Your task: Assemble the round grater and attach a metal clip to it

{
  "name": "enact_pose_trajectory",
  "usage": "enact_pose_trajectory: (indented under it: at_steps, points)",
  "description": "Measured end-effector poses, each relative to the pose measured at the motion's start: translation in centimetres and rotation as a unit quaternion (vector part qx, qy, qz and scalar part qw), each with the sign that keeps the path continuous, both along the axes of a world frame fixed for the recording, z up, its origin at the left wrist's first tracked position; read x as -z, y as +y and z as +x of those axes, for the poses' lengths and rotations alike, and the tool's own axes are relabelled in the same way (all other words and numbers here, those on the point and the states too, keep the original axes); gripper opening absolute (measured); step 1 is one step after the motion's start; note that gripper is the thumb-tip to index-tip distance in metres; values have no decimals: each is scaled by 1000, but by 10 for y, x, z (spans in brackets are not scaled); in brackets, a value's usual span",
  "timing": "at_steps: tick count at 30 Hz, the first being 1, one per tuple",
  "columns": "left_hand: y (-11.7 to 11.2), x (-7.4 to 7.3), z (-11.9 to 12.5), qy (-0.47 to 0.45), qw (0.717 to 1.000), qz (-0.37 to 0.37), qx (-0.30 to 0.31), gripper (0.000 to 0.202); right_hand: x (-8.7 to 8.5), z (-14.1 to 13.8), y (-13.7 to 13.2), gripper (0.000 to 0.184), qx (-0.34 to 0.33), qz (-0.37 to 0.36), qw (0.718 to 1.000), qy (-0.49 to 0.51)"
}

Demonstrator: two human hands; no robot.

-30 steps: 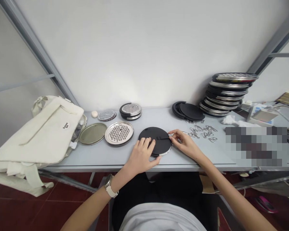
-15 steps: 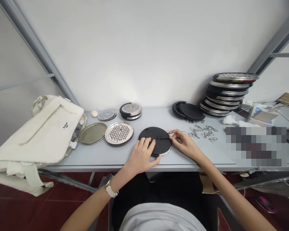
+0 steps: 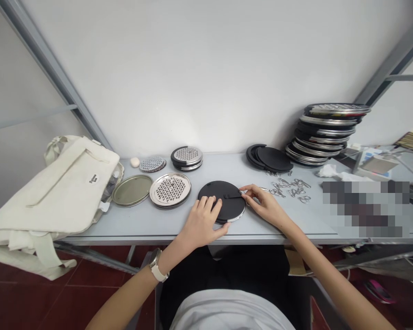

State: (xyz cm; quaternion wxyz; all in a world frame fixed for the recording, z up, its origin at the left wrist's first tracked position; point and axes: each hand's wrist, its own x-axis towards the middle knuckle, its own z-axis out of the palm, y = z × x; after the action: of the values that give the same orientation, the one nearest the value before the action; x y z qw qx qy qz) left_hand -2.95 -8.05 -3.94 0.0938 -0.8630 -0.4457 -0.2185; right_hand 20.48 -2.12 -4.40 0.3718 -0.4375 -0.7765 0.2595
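Note:
A round black grater case (image 3: 231,204) with a bright metal edge lies flat on the table before me. Across its top runs a narrow slot toward the right rim. My left hand (image 3: 203,220) holds the case down, fingers over its left part and thumb at the near rim. At the right rim, my right hand (image 3: 261,201) is closed, thumb and forefinger pinching a small metal clip at the slot's outer end; the fingertips partly hide it. Several loose metal clips (image 3: 285,184) lie to the right of this hand.
Grater discs (image 3: 170,190), an olive-green round lid (image 3: 131,190) and a black-rimmed grater (image 3: 187,156) lie to the left. Black round pieces (image 3: 273,158) and a tall stack of graters (image 3: 325,133) stand at the back right. A cream bag (image 3: 55,192) covers the table's left end.
My right fingertips have shifted very slightly up and left at the case's rim, and the clip shows at a different angle. My left hand has stayed in place.

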Motion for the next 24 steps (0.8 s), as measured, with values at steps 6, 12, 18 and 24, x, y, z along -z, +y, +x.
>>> enact_pose_trajectory:
  at_steps: [6, 12, 18, 24]
  points:
    - [-1, 1, 0, -7, 1000, 3, 0, 53, 0, 1, 0, 24, 2, -6, 1000, -7]
    - [0, 1, 0, -5, 1000, 6, 1, 54, 2, 1, 0, 22, 1, -8, 1000, -10]
    - [0, 1, -1, -1, 1000, 2, 1, 55, 1, 1, -1, 21, -4, -5, 1000, -13]
    - [-1, 1, -1, 1, 1000, -3, 0, 55, 2, 2, 0, 20, -11, -7, 1000, -4]
